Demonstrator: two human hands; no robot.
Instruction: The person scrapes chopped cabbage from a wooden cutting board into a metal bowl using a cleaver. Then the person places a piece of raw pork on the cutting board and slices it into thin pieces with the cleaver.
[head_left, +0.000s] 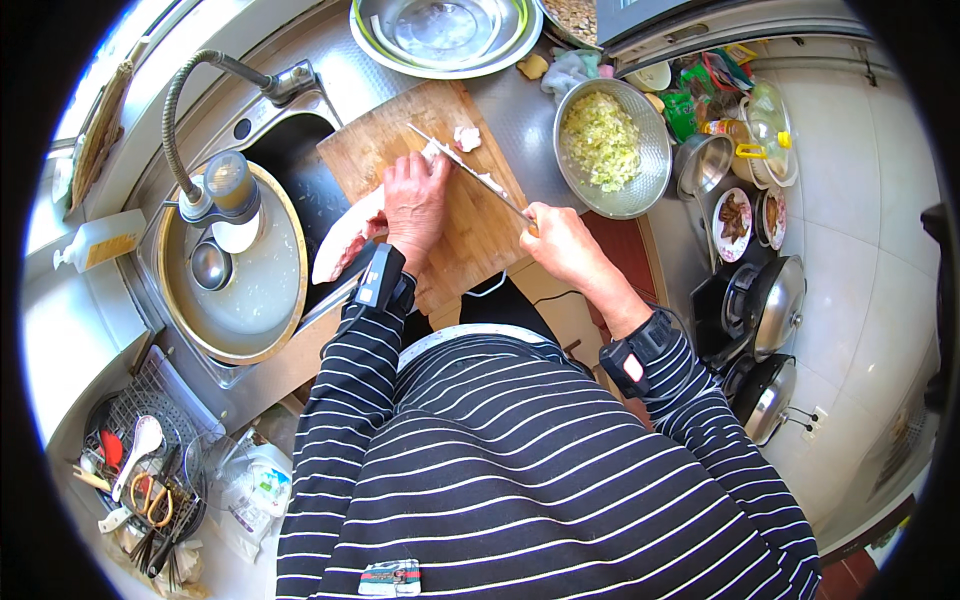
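My right hand (564, 241) is closed round the handle of a kitchen knife (480, 178), whose blade points up and to the left over a wooden cutting board (480, 240). Bits of pale meat cling along the blade. With bent fingers, my left hand (414, 196) presses on a long piece of raw meat (352, 234) beside the blade. That meat extends past the board's left edge. A small cut piece of meat (466, 139) lies on the board beyond the knife.
Left of the board is a sink with a large basin of cloudy water (262, 300) under a flexible faucet (174, 127). A metal bowl of chopped greens (604, 142) stands right of the board. Stacked basins (446, 71) are behind it. Lidded pans (780, 307) stand at far right.
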